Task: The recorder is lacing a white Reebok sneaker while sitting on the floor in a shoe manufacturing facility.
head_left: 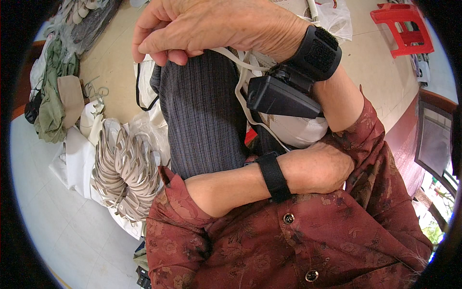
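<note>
My right hand (192,31) is raised at the top, fingers curled in and thumb pressed near them; whatever is between the fingertips cannot be made out. A cream strap (243,91) runs from under that hand down past my knee. My left hand (322,166) lies across my lap beneath the right forearm, its fingers hidden. Just beyond it sits a white rounded piece (303,131) with seams, partly covered by the black device on my right wrist. My dark striped trouser leg (199,111) stands between the hands and the left side.
At left lies a ring-shaped bundle of beige strappy cut pieces (118,168) on white sheeting. Green cloth (55,96) is heaped beyond it. A red plastic stool (402,29) stands at the far right, with a clear plastic bag (337,21) nearer the middle.
</note>
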`<state>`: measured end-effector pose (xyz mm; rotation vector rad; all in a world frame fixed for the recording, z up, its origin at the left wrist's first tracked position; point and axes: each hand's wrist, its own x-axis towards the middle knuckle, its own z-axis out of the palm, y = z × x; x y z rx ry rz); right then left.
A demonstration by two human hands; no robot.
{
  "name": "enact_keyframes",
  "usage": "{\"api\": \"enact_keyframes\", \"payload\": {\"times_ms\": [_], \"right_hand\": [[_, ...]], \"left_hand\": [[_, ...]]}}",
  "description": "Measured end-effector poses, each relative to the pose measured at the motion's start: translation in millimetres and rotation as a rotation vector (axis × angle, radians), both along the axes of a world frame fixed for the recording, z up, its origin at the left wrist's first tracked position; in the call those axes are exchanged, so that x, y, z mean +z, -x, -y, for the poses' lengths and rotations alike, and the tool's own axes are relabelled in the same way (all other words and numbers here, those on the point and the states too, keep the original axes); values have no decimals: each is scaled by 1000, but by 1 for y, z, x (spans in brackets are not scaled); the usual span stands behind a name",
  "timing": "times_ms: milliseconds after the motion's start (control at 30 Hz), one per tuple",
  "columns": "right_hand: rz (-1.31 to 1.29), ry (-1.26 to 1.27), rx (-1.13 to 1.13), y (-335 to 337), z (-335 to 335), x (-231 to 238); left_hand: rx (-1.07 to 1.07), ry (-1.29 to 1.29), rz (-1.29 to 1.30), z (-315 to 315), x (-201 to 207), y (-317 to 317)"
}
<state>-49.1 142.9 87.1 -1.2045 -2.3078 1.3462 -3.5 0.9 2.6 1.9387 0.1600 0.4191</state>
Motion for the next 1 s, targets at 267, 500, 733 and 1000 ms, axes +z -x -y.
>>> {"api": "enact_keyframes", "payload": {"times_ms": [267,500,733,1000], "right_hand": [[-315,143,182,-35,-26,-16],[-445,114,159,-17,-31,-57],[-516,163,173,-18,-30,-57],[-520,117,150,-19,-32,-52]], "left_hand": [[13,16,11,3,-3,-4],[32,3,33,3,-4,-5],[34,38,-16,2,-3,-1],[55,-8,-33,0,0,-3]]}}
